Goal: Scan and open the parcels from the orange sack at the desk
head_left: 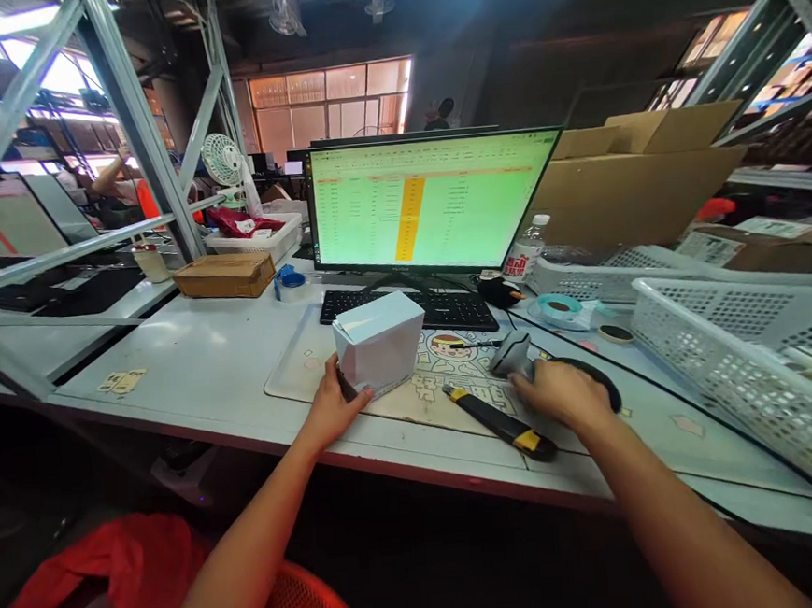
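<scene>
My left hand [333,403] grips the lower left corner of a white box [380,353], which is tilted above the desk mat. A narrow dark edge shows between thumb and fingers; I cannot make out what it is. On the right, my right hand [560,390] is closed around the handle of a grey barcode scanner [512,354], whose head points left. A black and yellow utility knife [500,420] lies on the mat between my hands. Behind the box are a black keyboard [459,311] and a lit monitor [433,203] showing a spreadsheet.
White perforated baskets [740,362] stand at the right, before a large cardboard box [635,183]. Blue tape [559,307] and a bottle [526,248] are near the monitor. A brown carton [225,276] sits back left. An orange basket [309,602] is below the desk edge.
</scene>
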`<state>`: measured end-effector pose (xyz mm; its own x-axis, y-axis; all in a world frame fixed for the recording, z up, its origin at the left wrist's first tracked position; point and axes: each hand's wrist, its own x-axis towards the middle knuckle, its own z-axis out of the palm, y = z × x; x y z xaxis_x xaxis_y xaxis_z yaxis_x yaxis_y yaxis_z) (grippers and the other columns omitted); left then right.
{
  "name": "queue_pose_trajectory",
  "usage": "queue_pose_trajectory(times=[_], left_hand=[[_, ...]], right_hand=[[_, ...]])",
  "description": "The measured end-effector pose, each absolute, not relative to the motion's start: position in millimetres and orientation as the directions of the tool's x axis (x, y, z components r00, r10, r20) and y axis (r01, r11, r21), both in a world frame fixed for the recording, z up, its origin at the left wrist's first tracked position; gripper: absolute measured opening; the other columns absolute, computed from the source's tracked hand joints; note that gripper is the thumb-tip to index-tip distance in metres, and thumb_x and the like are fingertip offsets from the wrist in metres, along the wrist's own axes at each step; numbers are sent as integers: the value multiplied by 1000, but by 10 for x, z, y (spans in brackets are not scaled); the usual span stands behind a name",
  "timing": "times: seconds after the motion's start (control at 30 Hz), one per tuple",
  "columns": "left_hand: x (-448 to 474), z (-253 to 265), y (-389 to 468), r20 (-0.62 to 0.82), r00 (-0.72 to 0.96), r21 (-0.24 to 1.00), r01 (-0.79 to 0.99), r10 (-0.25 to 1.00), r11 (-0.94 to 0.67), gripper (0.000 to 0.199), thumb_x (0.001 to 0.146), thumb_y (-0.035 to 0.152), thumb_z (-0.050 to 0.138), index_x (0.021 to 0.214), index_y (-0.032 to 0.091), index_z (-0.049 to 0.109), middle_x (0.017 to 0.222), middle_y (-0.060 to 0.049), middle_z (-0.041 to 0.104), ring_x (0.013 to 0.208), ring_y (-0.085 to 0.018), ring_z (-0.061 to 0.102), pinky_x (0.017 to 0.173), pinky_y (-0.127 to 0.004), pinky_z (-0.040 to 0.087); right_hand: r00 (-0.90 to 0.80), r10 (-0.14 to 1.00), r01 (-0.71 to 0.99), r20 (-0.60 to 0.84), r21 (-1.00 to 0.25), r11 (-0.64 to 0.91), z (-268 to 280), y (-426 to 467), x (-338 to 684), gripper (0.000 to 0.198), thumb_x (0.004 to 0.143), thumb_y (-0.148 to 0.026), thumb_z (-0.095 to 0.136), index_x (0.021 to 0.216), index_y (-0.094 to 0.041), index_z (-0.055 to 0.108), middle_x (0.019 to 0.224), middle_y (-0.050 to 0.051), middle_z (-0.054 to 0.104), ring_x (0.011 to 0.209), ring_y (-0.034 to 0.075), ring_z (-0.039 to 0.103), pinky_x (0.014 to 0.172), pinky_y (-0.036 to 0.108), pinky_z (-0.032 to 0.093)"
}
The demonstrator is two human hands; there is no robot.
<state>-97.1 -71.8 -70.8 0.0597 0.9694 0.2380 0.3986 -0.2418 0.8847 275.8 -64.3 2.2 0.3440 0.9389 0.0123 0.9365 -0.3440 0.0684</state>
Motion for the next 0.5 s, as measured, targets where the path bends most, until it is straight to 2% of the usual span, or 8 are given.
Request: queue_pose_trajectory(times=[0.07, 0.13, 0.27, 0.4, 0.5], left_hand=[[-965, -695, -712, 215, 48, 865, 454, 975, -213, 81, 80, 35, 81, 146, 18, 38, 135, -20, 63, 128, -37, 60, 107, -52, 49], [-966, -680, -709, 209, 36, 854, 480, 977, -201, 76, 79, 36, 81, 142, 17, 42, 131, -19, 64, 126, -37, 61, 105, -51, 50], [-980, -656, -713, 231, 52, 851, 472, 972, -228, 67, 81, 38, 79, 136, 19, 46, 129, -16, 65, 120, -34, 63, 102, -47, 51], [-987, -649, -716, 230, 58, 860, 455, 972, -230, 67, 80, 37, 79, 135, 18, 46, 129, -16, 66, 120, -34, 63, 103, -48, 50], [-983, -642, -718, 219, 55, 865, 452, 974, -220, 69, 80, 38, 80, 135, 17, 46, 129, -18, 65, 123, -36, 62, 104, -50, 49]], right_hand=[[313, 945, 949, 98, 14, -316, 177, -513, 2620, 54, 102, -47, 43, 127, -6, 68, 122, 28, 69, 117, 43, 66, 93, 52, 53], [233, 959, 972, 163, -52, -228, 265, -298, 2423, 52, 104, -38, 39, 141, -10, 61, 130, 25, 67, 123, 40, 63, 99, 50, 51], [113, 993, 986, 30, -127, -108, 179, 241, 2048, 47, 98, -31, 59, 144, -21, 61, 130, 16, 70, 122, 33, 65, 104, 43, 50], [140, 990, 972, -16, -189, -141, 40, 592, 1913, 48, 102, -35, 62, 147, -18, 56, 138, 16, 64, 127, 31, 62, 110, 53, 47], [134, 990, 954, -48, -265, -142, 71, 672, 1923, 45, 102, -44, 64, 138, -16, 62, 140, 15, 62, 128, 30, 60, 112, 58, 45]])
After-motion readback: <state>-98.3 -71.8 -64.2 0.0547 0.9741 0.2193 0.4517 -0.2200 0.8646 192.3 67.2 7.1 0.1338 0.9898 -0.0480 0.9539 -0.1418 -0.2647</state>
